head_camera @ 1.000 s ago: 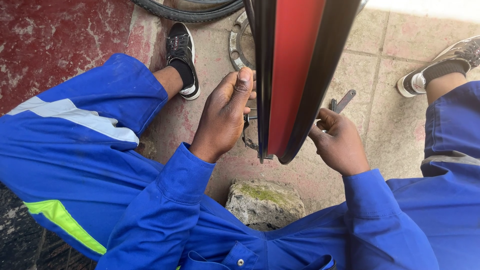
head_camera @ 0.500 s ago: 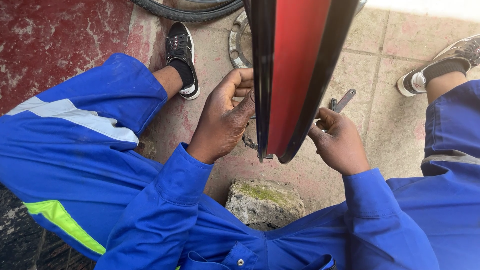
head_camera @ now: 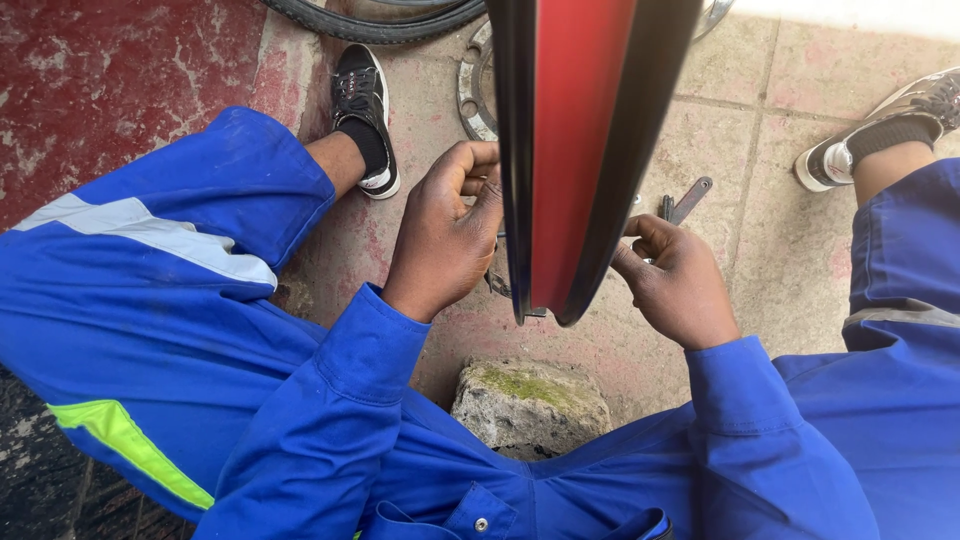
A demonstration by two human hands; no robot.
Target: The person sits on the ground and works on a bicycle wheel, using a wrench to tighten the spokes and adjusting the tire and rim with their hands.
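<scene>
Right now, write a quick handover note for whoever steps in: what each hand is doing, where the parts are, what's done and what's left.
Left hand: fingers curled against the left side of the red and black mudguard, at its lower end; what it grips is hidden.
Right hand: on the mudguard's right side, holding a flat grey metal tool that points up and away.
Parts: toothed metal disc on the paving behind the mudguard, tyre beyond it, mossy stone between the knees.
Done: cannot tell; the fixing is hidden behind the mudguard.
Left: probably the fastening at the mudguard's lower end, since both hands are at it.
</scene>
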